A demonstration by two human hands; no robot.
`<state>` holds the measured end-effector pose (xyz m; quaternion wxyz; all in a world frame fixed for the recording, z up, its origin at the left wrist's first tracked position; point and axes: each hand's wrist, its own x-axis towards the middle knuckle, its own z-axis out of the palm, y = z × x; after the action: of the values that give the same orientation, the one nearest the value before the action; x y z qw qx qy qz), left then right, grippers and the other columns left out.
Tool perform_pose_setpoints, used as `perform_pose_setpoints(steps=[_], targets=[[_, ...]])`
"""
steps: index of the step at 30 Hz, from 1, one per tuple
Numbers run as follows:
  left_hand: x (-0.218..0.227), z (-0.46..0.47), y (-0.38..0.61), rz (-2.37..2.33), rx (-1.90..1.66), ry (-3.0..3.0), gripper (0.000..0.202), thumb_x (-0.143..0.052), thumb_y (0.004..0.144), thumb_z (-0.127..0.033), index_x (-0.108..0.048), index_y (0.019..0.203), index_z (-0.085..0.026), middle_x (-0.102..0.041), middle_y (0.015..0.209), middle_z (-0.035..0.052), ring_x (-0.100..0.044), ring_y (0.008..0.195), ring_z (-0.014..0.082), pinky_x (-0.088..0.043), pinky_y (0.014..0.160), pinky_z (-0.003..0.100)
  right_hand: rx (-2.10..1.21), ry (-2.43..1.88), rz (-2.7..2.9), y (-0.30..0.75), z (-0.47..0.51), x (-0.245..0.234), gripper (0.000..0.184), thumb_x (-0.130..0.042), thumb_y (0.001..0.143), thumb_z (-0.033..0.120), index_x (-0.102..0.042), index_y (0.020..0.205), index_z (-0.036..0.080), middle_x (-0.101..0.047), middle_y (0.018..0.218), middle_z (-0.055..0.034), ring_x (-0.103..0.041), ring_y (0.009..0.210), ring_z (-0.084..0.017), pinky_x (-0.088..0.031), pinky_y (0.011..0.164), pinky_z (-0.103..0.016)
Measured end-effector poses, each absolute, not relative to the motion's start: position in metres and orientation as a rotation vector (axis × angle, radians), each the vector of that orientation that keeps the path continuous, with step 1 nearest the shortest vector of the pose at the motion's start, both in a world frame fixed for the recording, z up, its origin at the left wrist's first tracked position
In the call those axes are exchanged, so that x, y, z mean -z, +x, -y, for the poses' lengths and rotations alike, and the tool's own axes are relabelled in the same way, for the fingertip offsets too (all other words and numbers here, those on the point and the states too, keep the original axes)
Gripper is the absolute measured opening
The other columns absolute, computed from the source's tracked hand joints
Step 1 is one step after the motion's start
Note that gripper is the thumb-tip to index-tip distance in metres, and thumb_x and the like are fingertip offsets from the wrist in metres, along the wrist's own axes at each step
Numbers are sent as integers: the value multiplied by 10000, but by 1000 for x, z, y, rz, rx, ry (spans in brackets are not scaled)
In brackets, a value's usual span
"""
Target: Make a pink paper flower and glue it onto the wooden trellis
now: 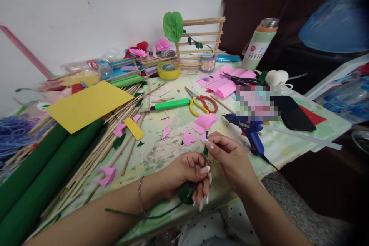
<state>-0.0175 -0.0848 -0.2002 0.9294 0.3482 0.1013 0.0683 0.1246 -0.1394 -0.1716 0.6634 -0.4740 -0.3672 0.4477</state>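
My left hand (186, 171) is closed around a thin green stem (161, 216), which trails below it toward my left forearm. Thumb and fingertips of my right hand (229, 153) pinch the stem's upper end, where small green bits show. A pink paper flower (205, 121) appears at that tip; whether it is joined to the stem I cannot tell. Partly hidden behind my left hand is a dark green rounded piece (184, 194). Pink paper scraps (189, 138) lie just beyond my hands. To the right of my right hand rests a blue glue gun (249, 128).
Scissors (198, 102), a green-handled tool (172, 104) and yellow tape (168, 71) lie ahead. Thin wooden sticks (95, 153), green rolls (49, 177) and yellow card (89, 105) cover the left. A phone (292, 113) and bottle (258, 46) are right; a stick rack (201, 21) stands behind.
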Motion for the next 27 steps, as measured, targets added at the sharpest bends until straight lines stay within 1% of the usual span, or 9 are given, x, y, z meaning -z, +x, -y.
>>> perform_pose_setpoints(steps=[3,6,8,10,12,17,21,23,27], targets=[[200,85,-17,-223,-147,700,239,-704,826,-311,-544,790,-137,-707,592,28,-617,370,118,-457,329,138,-949,-1078,878,126,139,172,98,-738,766,307,-709,726,223,-601,752,10,-534,717,-124,-431,667,-250],[198,84,-18,-219,-120,708,223,-685,844,-300,-540,794,-138,-711,596,33,-613,367,109,-464,344,131,-901,-1127,873,127,137,171,123,-784,710,312,-711,753,223,-603,750,9,-503,656,-117,-409,602,-248],[197,83,-18,-203,-98,721,224,-679,849,-304,-540,797,-137,-714,604,39,-607,358,109,-455,334,132,-871,-1150,868,126,135,170,150,-818,662,297,-700,711,217,-597,727,12,-490,633,-115,-389,569,-248],[197,83,-18,-201,-98,727,229,-682,846,-312,-543,799,-137,-713,610,36,-607,358,112,-443,321,134,-851,-1135,857,125,134,169,158,-822,651,276,-680,640,209,-584,693,16,-500,639,-116,-391,575,-248],[197,83,-18,-208,-98,729,229,-684,844,-315,-548,802,-135,-709,611,31,-610,364,111,-446,325,137,-860,-1099,845,125,133,167,149,-804,671,257,-677,610,209,-578,674,21,-515,651,-114,-409,603,-248],[198,82,-19,-214,-84,738,221,-677,850,-311,-544,798,-142,-704,601,26,-606,367,106,-447,337,136,-856,-1095,905,129,133,167,120,-748,738,236,-698,629,221,-581,675,26,-531,681,-120,-435,679,-269],[199,82,-19,-230,-87,709,244,-712,818,-321,-537,806,-152,-704,601,12,-606,364,114,-437,314,143,-853,-1090,925,130,133,169,82,-725,773,253,-733,693,237,-611,724,13,-556,733,-131,-439,704,-273],[200,82,-19,-231,-80,714,248,-708,820,-331,-538,811,-151,-706,603,18,-608,364,118,-440,315,146,-859,-1086,901,129,133,171,40,-752,748,256,-739,712,244,-622,744,11,-558,730,-130,-436,677,-267],[198,82,-19,-243,-78,731,252,-706,822,-332,-530,798,-153,-699,594,18,-591,350,110,-427,321,146,-871,-1111,855,128,133,173,107,-815,666,233,-710,644,225,-599,700,23,-527,664,-114,-402,606,-253]])
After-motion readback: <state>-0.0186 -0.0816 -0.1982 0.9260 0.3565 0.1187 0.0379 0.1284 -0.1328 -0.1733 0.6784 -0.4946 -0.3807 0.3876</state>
